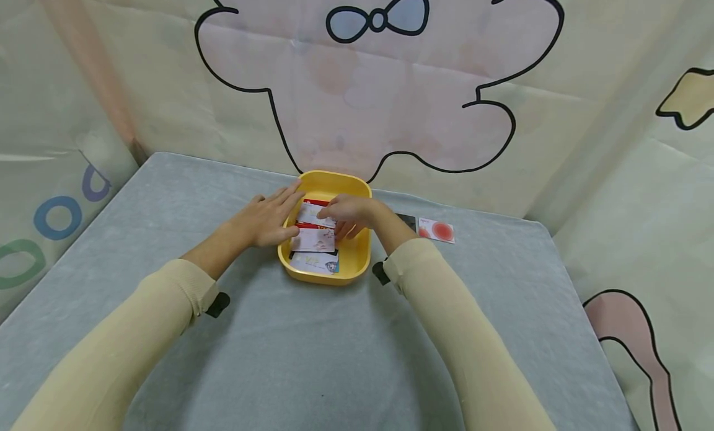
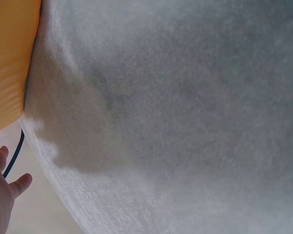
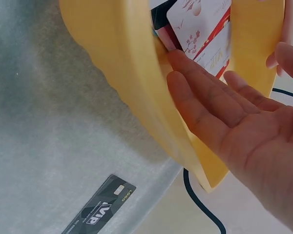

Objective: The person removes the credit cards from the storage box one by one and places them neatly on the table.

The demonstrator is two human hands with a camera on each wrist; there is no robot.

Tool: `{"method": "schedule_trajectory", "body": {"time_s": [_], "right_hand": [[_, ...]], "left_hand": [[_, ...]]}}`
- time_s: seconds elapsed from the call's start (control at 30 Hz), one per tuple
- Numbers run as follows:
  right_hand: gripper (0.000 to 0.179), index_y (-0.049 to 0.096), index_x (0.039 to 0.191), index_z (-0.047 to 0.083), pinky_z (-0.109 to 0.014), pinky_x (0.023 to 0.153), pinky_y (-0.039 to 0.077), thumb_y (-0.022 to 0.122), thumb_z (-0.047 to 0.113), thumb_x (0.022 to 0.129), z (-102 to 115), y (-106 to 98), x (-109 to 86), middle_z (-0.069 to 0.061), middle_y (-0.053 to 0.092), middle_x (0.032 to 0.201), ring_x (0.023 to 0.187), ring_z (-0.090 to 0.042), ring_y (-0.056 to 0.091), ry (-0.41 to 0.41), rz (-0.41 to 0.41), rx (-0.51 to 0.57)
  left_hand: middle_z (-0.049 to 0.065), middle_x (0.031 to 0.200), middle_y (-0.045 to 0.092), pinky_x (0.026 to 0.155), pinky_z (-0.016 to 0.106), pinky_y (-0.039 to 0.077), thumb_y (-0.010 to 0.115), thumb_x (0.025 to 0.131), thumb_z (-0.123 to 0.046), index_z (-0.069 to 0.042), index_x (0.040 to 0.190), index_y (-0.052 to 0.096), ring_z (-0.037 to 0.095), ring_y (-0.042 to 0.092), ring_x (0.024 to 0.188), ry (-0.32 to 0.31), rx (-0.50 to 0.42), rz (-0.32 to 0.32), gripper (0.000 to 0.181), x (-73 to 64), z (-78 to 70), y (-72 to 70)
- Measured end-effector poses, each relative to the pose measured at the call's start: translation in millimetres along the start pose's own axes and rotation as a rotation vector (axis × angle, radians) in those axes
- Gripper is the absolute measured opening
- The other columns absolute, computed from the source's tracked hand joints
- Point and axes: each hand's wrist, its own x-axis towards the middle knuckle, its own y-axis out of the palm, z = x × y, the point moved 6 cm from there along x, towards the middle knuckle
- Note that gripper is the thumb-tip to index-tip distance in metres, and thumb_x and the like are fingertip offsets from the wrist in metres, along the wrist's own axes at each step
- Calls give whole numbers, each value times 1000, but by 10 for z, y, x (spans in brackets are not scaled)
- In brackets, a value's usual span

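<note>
A yellow plastic tray [image 1: 334, 281] holds several overlapping cards, among them a white card with a floral print [image 1: 313, 240] and a white card at the near end [image 1: 314, 263]. My left hand [image 1: 270, 221] spreads over the tray's left rim, fingers straight, thumb near the cards. My right hand [image 1: 357, 211] reaches in over the right rim; in the right wrist view its loosely bent fingers [image 3: 200, 114] touch or nearly touch the cards' edge, gripping nothing that shows. The left wrist view catches only part of the left hand [image 2: 2, 190] beside the tray wall [image 2: 10, 63].
Right of the tray lie a dark VIP card [image 3: 97, 207] and a white card with a red circle [image 1: 437, 231]. A grey cloth [image 1: 312, 356] covers the table. Behind it hangs a printed curtain [image 1: 357, 108] at the table's back edge.
</note>
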Motion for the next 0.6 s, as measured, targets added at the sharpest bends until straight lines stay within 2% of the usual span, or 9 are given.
{"method": "schedule_trajectory", "body": {"time_s": [0.37,0.6], "right_hand": [[57,37,147,5,-46,102,48,55,33,101,-4,41,-12,-26,54,133,119,-39,59,38,10,158],[54,38,145,9,-46,100,49,56,33,100,7,28,-33,-23,51,136,117,-40,61,35,3,161]], "left_hand": [[7,168,-2,109,71,23,48,95,-44,-9,159,18,37,18,150,4,-14,-6,79,-27,10,-20],[7,168,-2,109,71,23,47,96,-46,-10,160,17,37,17,150,9,-5,-3,79,-11,6,-9]]}}
